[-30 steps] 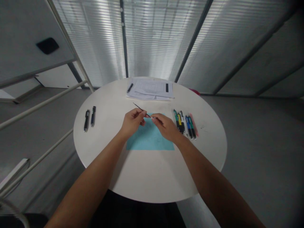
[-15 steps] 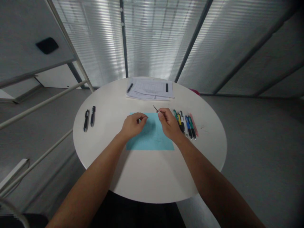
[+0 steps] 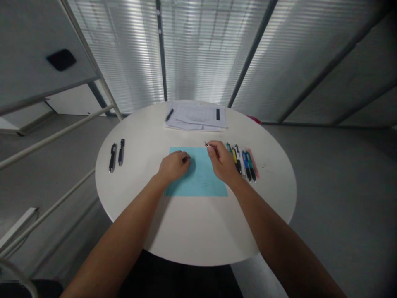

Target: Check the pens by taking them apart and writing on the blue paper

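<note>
My left hand [image 3: 174, 166] is over the left part of a light-blue sheet [image 3: 201, 184], its fingers curled and pressed together. Something small and dark [image 3: 185, 159] shows at those fingertips; its kind cannot be made out. Over the sheet's upper right corner, my right hand [image 3: 221, 162] pinches a thin, dark-tipped piece [image 3: 206, 143], like part of a pen. Most of that piece is hidden by the fingers. Just right of this hand lies a row of several coloured pens [image 3: 247, 165], in green, yellow, white and blue.
Two dark pens [image 3: 116, 156] lie at the round white table's [image 3: 198, 236] left side. A stack of papers [image 3: 198, 116] with a black pen [image 3: 169, 115] on it is at the far edge. A pink strip [image 3: 253, 162] lies beside the pen row. White rails [image 3: 56, 134] stand left.
My left hand has drawn slightly down and left, and a dark bit now shows in its fingers. Less of the thin piece sticks out of my right hand, which stays almost in place.
</note>
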Demonstrator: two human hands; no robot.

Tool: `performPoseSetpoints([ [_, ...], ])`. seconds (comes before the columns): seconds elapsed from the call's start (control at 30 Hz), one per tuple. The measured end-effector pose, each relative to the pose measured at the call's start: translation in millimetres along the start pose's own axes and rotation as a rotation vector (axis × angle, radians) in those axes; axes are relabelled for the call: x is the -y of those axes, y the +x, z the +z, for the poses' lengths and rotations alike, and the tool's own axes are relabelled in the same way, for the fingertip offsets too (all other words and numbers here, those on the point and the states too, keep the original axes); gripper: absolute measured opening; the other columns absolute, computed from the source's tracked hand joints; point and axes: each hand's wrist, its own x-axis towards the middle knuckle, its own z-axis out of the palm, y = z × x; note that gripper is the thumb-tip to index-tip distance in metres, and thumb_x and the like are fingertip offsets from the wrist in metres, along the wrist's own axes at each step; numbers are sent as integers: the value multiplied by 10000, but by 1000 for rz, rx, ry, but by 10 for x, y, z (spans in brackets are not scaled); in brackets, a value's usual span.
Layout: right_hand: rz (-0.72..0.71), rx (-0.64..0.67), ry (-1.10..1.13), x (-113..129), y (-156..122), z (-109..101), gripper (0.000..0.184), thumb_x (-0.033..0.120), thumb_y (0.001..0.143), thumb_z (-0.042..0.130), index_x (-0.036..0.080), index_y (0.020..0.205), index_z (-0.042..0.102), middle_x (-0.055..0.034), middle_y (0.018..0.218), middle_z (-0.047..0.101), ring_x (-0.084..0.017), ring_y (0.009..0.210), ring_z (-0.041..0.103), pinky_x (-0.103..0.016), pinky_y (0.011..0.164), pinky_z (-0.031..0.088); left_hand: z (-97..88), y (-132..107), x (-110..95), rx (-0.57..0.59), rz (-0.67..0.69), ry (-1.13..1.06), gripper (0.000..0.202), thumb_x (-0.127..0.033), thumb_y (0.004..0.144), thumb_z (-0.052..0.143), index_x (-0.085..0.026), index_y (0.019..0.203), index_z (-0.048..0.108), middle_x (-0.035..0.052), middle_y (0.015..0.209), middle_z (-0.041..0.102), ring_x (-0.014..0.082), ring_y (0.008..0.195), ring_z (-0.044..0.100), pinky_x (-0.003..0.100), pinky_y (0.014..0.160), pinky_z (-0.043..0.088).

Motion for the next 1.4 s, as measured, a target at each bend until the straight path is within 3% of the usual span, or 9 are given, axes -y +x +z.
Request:
performPoseSetpoints([
  [0.17,15,45,-5,-6,-1,-1,308,446,959,417,200,1067,567,-41,843,614,-161,725,554,-293,692,430,-29,1,35,-97,-36,0,286,-288,865,476,-234,1049,688,70,1035,672,216,926,631,308,777,486],
  [0.37,16,107,1,-8,-5,-1,322,451,958,411,206,1093,570,-47,868,632,-169,751,567,-296,697,433,21,-2,76,-16,-78,100,276,-278,868,478,-246,1038,692,86,1052,629,221,855,633,309,700,479],
  [0.77,11,164,-4,-28,-8,12,311,438,952,432,204,1086,588,-52,934,654,-166,787,584,-292,718,440,29,6,75,-16,-60,79,300,-241,871,461,-252,1088,668,73,1095,614,193,837,634,287,696,475],
  [1.4,-43,227,12,-30,0,16,287,398,953,442,231,1091,631,-63,1058,673,-189,927,611,-330,823,461,41,51,165,-26,20,-43,320,-175,832,481,-220,1058,704,89,1083,667,222,976,636,324,902,471],
])
